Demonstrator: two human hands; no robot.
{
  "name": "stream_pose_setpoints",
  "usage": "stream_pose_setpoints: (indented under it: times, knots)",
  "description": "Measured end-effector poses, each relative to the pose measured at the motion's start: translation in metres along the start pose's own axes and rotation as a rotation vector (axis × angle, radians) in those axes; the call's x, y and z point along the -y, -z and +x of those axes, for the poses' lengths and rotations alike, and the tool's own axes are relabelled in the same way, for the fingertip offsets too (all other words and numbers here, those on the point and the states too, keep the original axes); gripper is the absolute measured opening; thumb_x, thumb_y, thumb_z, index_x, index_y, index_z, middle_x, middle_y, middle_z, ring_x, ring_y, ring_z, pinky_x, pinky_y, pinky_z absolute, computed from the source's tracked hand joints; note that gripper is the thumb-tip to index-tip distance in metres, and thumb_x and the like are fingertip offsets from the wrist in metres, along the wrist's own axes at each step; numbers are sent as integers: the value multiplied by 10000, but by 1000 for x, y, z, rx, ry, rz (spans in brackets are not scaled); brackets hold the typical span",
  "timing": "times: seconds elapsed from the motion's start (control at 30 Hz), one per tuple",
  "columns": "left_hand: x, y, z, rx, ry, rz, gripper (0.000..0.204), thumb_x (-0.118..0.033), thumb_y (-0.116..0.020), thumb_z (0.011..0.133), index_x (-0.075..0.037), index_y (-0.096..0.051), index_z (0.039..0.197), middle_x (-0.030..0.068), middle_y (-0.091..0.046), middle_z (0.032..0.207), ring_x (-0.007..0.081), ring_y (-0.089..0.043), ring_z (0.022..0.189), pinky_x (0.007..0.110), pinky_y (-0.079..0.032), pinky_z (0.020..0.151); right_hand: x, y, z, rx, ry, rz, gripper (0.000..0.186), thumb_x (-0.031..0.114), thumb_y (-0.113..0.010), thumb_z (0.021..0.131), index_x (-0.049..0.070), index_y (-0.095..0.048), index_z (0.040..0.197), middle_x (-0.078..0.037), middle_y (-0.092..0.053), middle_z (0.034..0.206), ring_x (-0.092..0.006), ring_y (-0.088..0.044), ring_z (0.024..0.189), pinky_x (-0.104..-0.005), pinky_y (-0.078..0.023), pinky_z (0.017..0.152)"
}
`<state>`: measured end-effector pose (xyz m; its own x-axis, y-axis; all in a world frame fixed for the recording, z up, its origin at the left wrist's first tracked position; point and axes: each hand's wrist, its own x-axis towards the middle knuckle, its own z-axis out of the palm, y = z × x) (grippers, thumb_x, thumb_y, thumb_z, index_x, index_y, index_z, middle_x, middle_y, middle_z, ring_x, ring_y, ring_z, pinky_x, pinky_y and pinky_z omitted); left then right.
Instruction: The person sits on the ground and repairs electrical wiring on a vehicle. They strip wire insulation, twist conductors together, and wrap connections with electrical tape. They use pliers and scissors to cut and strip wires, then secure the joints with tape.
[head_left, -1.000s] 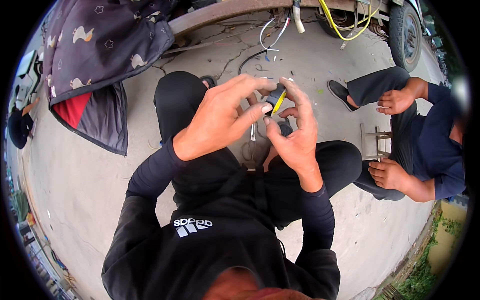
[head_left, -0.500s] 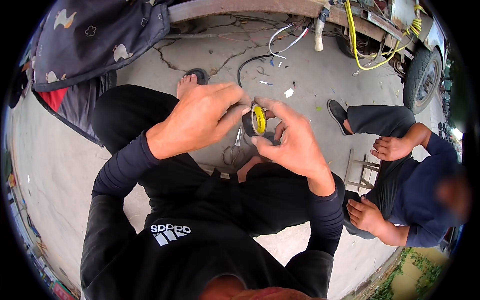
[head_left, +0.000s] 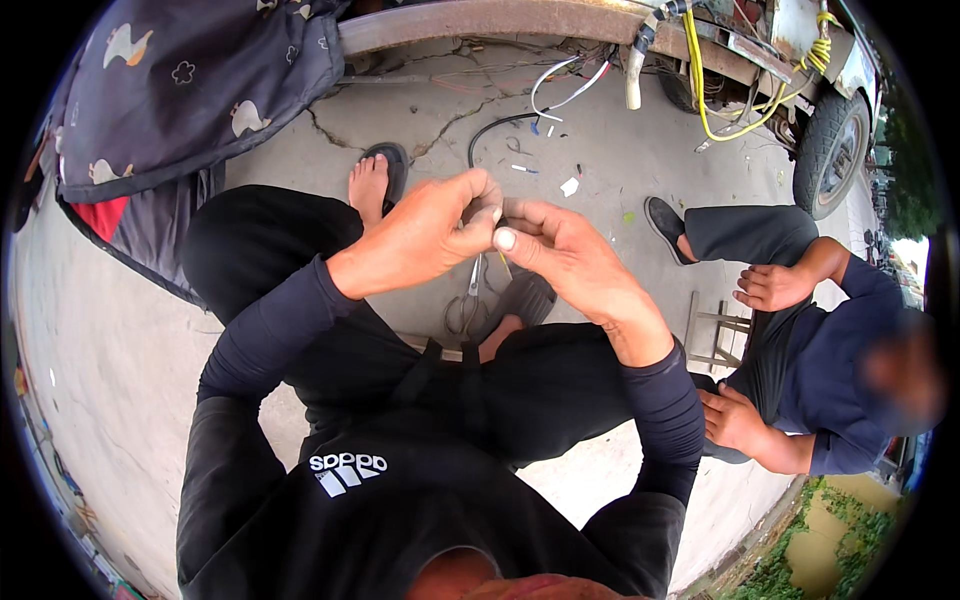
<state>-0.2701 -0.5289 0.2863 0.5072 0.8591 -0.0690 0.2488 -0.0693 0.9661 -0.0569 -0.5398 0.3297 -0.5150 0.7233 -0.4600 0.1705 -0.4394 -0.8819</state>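
My left hand (head_left: 425, 225) is closed in a pinch in front of my knees. A black cable (head_left: 484, 132) runs from under the vehicle frame and passes in behind its fingers; the gripped part is hidden. My right hand (head_left: 578, 262) meets it fingertip to fingertip, closed round a roll of black tape. Most of the roll is hidden by the fingers, and only a thin yellowish edge shows beneath them. Below the hands, a pair of scissors (head_left: 464, 312) lies on the ground beside my sandalled foot (head_left: 508, 322).
A rusty metal beam (head_left: 490, 22) crosses the top, with white wires (head_left: 545, 95) and a yellow cable (head_left: 702, 90) hanging near a wheel (head_left: 833, 155). Paper scraps (head_left: 569, 187) dot the concrete. At right, another person (head_left: 830, 350) sits by a wooden stool (head_left: 720, 330). A patterned quilted cover (head_left: 180, 90) hangs at upper left.
My right hand has turned and moved left against my left fingers. The tape roll, whose yellow inner side faced me before, is now mostly hidden.
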Motion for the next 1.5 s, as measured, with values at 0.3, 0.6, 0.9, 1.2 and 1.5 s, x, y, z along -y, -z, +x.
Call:
stream_pose_setpoints:
  times: [0.3,0.6,0.9,1.2,1.5]
  knots:
    - [-10,0,4,12,-83,-481,212,-226,-537,1042,-25,-600,1071,36,-647,904,104,-621,819,259,-523,779,1,-5,-19,-195,237,-212,705,198,-830,861,-70,-477,1408,-234,-624,1322,-310,-612,1226,-405,-521,1002]
    - [-59,31,-43,-151,-272,-251,173,-157,-722,886,-8,-712,972,136,-694,883,285,-670,817,398,-499,739,80,-60,-52,-321,121,-532,687,98,-809,816,-55,-481,1400,-235,-669,1266,-238,-675,1126,-343,-552,862]
    - [-71,101,-32,-393,-63,247,150,-126,-607,930,17,-575,959,203,-621,920,425,-616,852,496,-468,739,118,-58,69,20,72,-159,547,120,-730,922,-84,-497,1374,-177,-610,1309,-202,-601,1178,-324,-501,963]
    - [-35,82,-8,-223,176,116,235,-216,-557,1007,18,-577,1012,204,-678,907,375,-677,865,470,-498,757,99,-10,92,280,-64,-189,509,64,-697,919,-89,-492,1359,-165,-593,1335,-220,-568,1247,-327,-448,1030]
    - [-73,38,-26,-20,266,-217,298,-257,-513,1049,26,-605,1054,117,-723,943,166,-712,827,323,-554,643,74,10,-5,294,98,-300,375,72,-578,886,-5,-540,1251,-87,-602,1232,-172,-565,1154,-340,-467,959]
